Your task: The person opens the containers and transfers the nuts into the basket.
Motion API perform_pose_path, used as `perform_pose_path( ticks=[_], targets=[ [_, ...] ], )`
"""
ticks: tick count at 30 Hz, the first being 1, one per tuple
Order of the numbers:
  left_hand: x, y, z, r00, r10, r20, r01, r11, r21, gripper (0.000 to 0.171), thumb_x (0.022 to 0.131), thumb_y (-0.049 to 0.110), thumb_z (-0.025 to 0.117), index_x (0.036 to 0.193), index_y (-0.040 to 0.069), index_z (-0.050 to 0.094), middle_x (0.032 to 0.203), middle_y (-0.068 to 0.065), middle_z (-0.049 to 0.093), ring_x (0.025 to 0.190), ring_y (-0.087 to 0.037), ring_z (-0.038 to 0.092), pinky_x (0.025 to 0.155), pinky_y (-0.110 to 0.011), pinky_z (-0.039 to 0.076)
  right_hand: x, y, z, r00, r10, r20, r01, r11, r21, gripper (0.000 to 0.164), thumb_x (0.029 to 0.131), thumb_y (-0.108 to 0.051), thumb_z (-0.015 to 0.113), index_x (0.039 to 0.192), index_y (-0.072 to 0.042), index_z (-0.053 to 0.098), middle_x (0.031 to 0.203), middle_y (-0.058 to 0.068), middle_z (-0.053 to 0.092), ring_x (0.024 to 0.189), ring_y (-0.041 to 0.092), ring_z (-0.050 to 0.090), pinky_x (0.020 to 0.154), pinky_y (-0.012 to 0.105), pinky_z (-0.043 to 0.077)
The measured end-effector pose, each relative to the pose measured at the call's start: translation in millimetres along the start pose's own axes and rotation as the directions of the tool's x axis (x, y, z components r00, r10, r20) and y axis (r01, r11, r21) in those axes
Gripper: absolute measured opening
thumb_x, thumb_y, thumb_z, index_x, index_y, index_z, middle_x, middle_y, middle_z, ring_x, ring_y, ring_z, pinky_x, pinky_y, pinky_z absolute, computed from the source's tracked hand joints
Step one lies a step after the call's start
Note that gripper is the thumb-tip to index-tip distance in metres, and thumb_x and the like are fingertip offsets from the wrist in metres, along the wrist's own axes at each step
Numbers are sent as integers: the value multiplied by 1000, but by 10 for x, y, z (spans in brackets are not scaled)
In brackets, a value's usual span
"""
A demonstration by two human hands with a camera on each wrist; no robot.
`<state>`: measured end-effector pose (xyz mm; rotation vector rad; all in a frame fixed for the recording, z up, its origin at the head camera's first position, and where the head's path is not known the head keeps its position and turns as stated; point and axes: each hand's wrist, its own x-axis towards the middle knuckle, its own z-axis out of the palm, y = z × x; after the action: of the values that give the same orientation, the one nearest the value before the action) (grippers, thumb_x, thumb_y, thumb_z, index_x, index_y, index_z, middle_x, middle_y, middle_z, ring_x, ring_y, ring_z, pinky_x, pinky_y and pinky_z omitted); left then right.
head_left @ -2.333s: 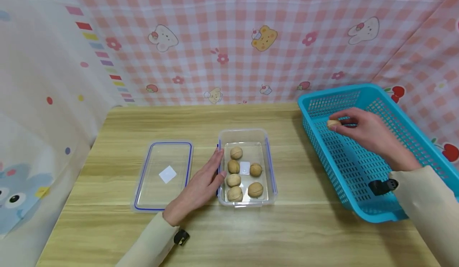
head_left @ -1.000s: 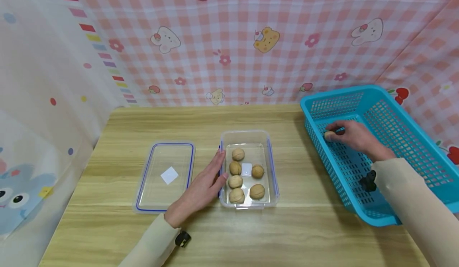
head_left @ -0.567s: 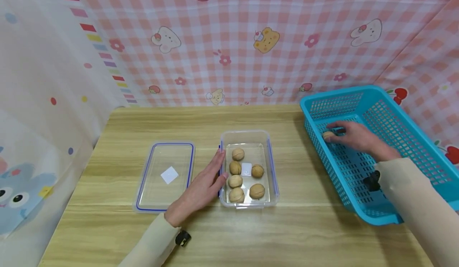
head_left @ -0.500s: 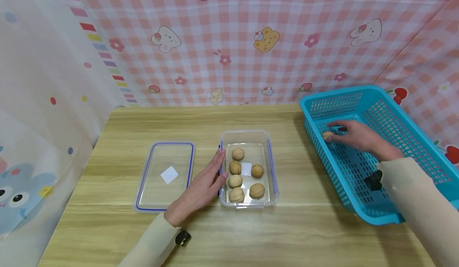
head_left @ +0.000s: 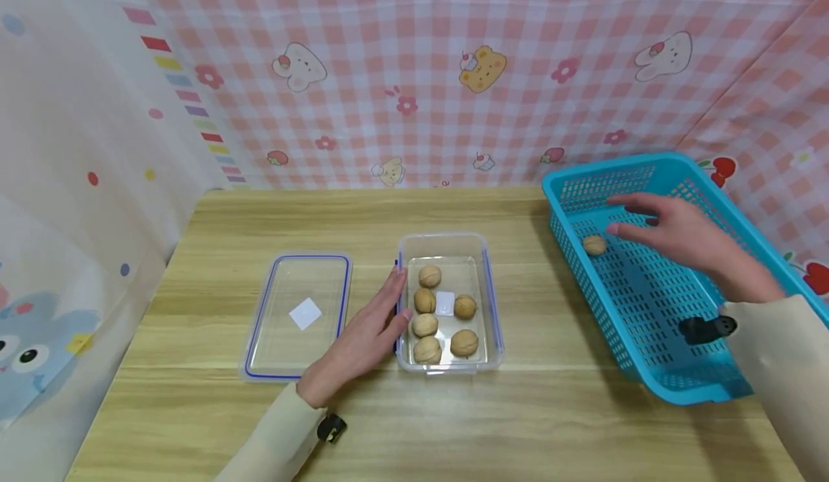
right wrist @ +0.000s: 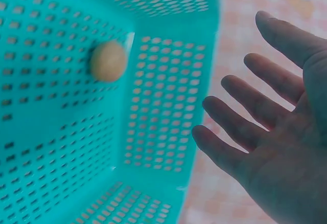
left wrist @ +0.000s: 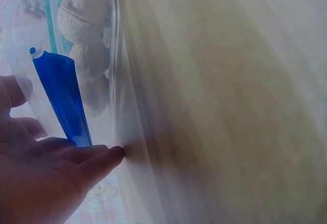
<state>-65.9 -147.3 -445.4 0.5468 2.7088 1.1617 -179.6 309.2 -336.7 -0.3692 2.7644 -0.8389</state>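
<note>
A single walnut [head_left: 594, 245] lies on the floor of the turquoise basket [head_left: 660, 388], near its left wall. Above the basket floor, my right hand [head_left: 680, 232] hovers with spread fingers, apart from the walnut; the right wrist view shows nothing in that hand [right wrist: 276, 127]. My left hand [head_left: 363, 338] rests against the left side of a clear plastic box [head_left: 495, 309], fingers extended along its wall. Several walnuts [head_left: 464, 343] sit inside this box in two uneven columns. The left wrist view shows fingers beside a blue latch [left wrist: 61, 96] on the box.
Left of the box, a clear lid [head_left: 272, 316] with a blue seal and a white square sticker lies flat on the wooden table [head_left: 518, 424]. Behind stands a pink checked cloth [head_left: 363, 93], with a pale printed cloth [head_left: 65, 144] on the left side.
My right hand has lowered a walnut into the basket, let go of it, and lifted back up and to the right with fingers apart. My left hand has stayed against the box.
</note>
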Motion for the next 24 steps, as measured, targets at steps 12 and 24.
perform_pose_path(
  ticks=[12,24],
  targets=[
    [5,-8,-19,1000,4,3,-4,1000,-31,60,113,28,41,165,9,18,172,-9,12,156,-27,18,126,-49,21,-329,-322,14,984,-40,-175,47,998,34,53,101,-36,69,148,-14,57,147,16,55,135,36,51,107,21,44],
    [7,-41,-33,999,11,-32,-13,997,-70,53,114,23,40,164,13,26,171,-6,18,155,-26,23,125,-47,23,-525,-762,308,918,-136,-373,226,951,209,39,98,-14,74,137,-17,68,126,-11,67,116,-3,59,96,4,42]
  ],
)
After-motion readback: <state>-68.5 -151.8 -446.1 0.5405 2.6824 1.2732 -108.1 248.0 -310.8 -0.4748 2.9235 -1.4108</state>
